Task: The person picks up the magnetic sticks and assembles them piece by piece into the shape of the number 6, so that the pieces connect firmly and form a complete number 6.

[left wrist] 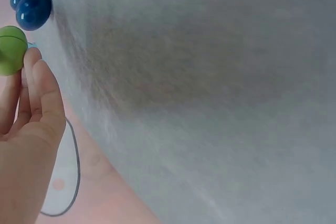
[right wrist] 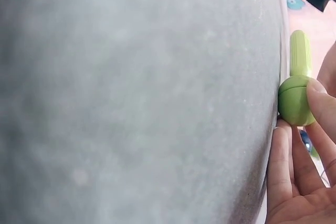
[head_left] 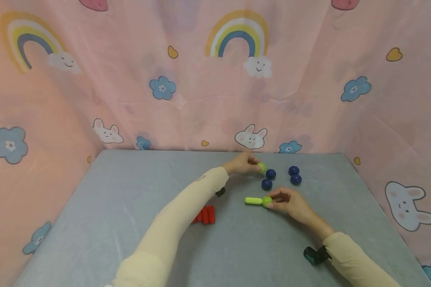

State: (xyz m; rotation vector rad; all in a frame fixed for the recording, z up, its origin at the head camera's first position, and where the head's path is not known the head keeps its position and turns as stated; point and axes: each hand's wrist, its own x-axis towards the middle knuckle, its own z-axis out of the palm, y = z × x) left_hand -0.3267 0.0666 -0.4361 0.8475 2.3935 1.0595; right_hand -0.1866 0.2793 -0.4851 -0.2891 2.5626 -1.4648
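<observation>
My left hand [head_left: 243, 163] reaches to the far part of the table and pinches a green ball [left wrist: 11, 51] by its side; a seam line runs round the ball. Nearer to me, my right hand [head_left: 291, 205] holds the round head of a green maraca-like piece [right wrist: 296, 100] between thumb and fingers. That piece's ribbed handle [head_left: 253, 201] points left, away from the hand, low over the table. Several shiny dark blue balls [head_left: 267, 184] lie close to both hands, two of them right beside the green ball.
Several red sticks [head_left: 211, 214] lie side by side on the grey table [head_left: 258, 251], partly hidden behind the left sleeve [head_left: 176, 215]. Black wrist devices [head_left: 316, 255] hang under both sleeves. A pink patterned curtain [head_left: 201, 115] closes off the table's back and sides.
</observation>
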